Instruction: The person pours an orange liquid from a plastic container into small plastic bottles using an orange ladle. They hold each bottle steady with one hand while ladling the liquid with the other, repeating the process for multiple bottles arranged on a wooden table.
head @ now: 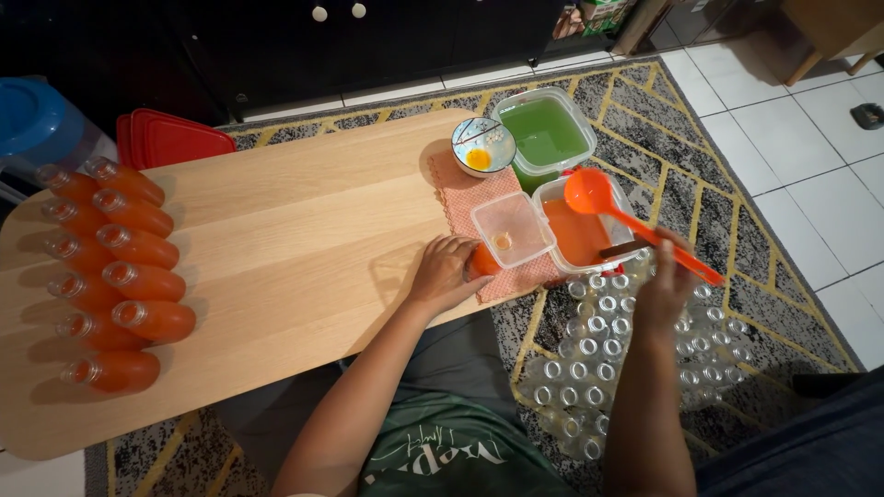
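Observation:
My left hand [444,273] grips a small bottle of orange liquid [482,260] that stands on a pink cloth [468,207] at the table's near right edge. A square clear funnel tub [512,227] sits on top of the bottle. My right hand [665,285] holds an orange ladle [626,221] by its handle, its bowl raised over a clear container of orange liquid [578,236]. Behind that stands a container of green liquid [543,132], and beside it a small patterned bowl [482,145] with a yellow blob inside.
Several filled orange bottles [115,267] stand in rows at the left end of the light wooden table [285,248]. Red lids [166,138] and a blue jug [37,124] sit at the far left. Several empty clear bottles [608,359] lie bagged on the patterned rug.

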